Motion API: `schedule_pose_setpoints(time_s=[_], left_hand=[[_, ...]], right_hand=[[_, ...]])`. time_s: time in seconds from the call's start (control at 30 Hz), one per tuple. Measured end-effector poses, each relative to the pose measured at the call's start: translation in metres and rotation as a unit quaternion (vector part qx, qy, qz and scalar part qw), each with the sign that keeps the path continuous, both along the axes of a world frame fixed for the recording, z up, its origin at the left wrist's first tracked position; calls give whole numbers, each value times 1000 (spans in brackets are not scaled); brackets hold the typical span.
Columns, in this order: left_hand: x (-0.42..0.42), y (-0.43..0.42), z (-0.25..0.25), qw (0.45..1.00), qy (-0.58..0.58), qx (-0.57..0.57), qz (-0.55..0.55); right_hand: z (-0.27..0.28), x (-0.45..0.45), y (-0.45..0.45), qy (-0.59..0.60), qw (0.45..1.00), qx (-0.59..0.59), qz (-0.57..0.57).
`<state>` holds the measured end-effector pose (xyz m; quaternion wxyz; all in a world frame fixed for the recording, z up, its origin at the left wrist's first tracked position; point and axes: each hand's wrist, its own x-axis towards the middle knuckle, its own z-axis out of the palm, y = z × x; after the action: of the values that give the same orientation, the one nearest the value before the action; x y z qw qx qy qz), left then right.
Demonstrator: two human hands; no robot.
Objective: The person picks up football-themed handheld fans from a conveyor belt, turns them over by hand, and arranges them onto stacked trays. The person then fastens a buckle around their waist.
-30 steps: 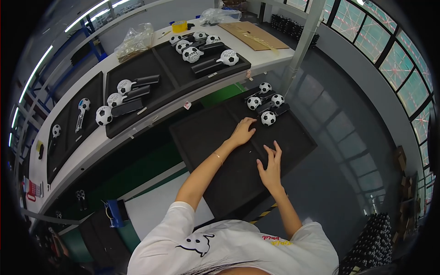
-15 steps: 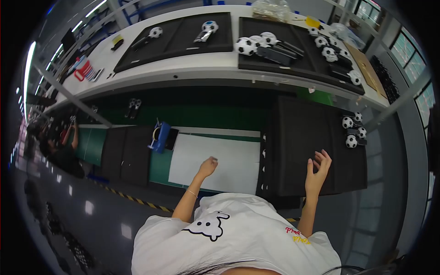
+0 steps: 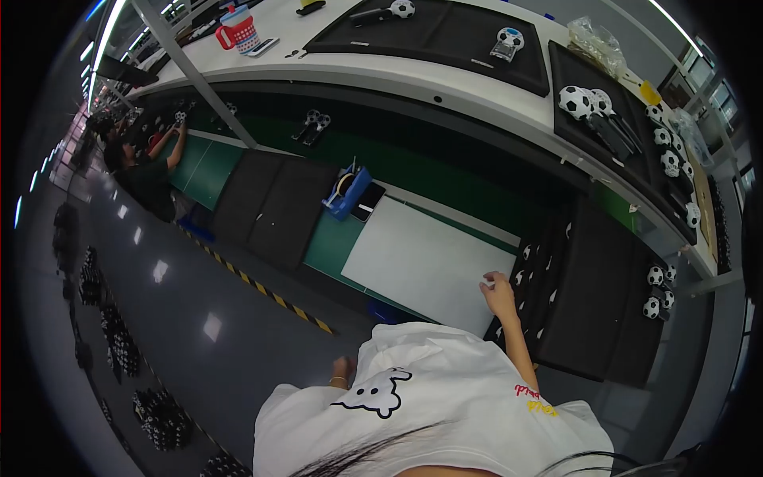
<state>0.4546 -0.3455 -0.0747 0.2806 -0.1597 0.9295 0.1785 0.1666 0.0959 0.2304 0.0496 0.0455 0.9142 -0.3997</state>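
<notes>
My right hand [image 3: 499, 296] is over the right end of a white sheet [image 3: 429, 258] on the green bench, fingers loosely bent and apart, with nothing visible in it. Beside that hand is a stack of black foam trays [image 3: 608, 294]. Several small football-patterned pieces [image 3: 655, 276] lie at the stack's right side. My left hand [image 3: 342, 368] hangs low by my shirt, off the bench; it is dark and its fingers do not show clearly. Left of the sheet stand a blue tape dispenser [image 3: 346, 193] and a dark phone-like slab [image 3: 368, 202].
A white shelf [image 3: 373, 67] above carries black trays [image 3: 445, 40] with football-patterned pieces, a red and white cup [image 3: 238, 32] and a plastic bag [image 3: 596, 46]. Another person [image 3: 143, 171] works at the far left. Black boards [image 3: 274, 207] lie along the bench.
My left hand has dropped from above the white sheet to beside my body. My right hand has moved from over the black trays to the sheet's right end. The view has turned left.
</notes>
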Motion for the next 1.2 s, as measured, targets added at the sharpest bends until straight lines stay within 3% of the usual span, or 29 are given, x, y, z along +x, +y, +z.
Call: schedule_pose_setpoints(time_s=[0.03,0.07,0.1,0.13,0.17,0.23,0.27,0.33,0.37,0.43,0.47,0.53,0.67,0.77,0.83,0.87,0.93,1.0,1.13,1.2], left_hand=[[-7,18,-27,893,117,237,365],[-26,31,-49,593,213,419,654],[-54,37,-32,581,226,428,654],[-59,39,-27,569,239,437,655],[-55,40,-28,566,237,434,659],[-62,32,-61,784,128,363,487],[-29,23,-45,782,130,363,489],[-77,13,13,940,-2,154,304],[-85,8,36,941,-5,151,303],[-96,5,59,825,38,306,474],[-100,4,65,825,36,306,473],[-104,-4,64,765,133,387,498],[-96,-25,53,821,111,367,424],[-86,-40,28,786,17,447,426],[-72,-55,-49,924,56,310,219],[-78,-48,0,925,51,313,208],[-104,-45,56,860,-5,345,375],[-129,-49,61,766,55,408,493],[-200,-59,66,800,241,401,375],[-235,-63,56,857,373,291,205]], right_hand=[[-27,-1,-1,-89,993,50,57],[-47,-2,-5,-95,992,50,59],[-66,-1,-9,-277,954,-112,-27],[-88,0,-12,-441,850,-264,-113],[-129,5,-6,-446,849,-260,-112],[-202,20,15,-523,647,-531,-163],[-198,26,12,-524,648,-529,-161],[-175,46,-4,-382,860,-308,-139],[-169,50,-6,-386,858,-310,-140],[-165,47,-5,-395,841,-341,-148],[-164,44,-3,-395,840,-340,-150],[-168,36,2,-430,821,-341,-156],[-184,28,9,-420,808,-363,-199],[-177,30,2,-394,827,-339,-213],[-171,33,-3,-377,842,-323,-213],[-172,35,-6,-364,857,-304,-201],[-175,40,-13,-336,864,-303,-220],[-180,58,-17,-313,870,-295,-241],[-187,91,-23,-258,868,-275,-324],[-185,101,-24,-251,867,-257,-344]])
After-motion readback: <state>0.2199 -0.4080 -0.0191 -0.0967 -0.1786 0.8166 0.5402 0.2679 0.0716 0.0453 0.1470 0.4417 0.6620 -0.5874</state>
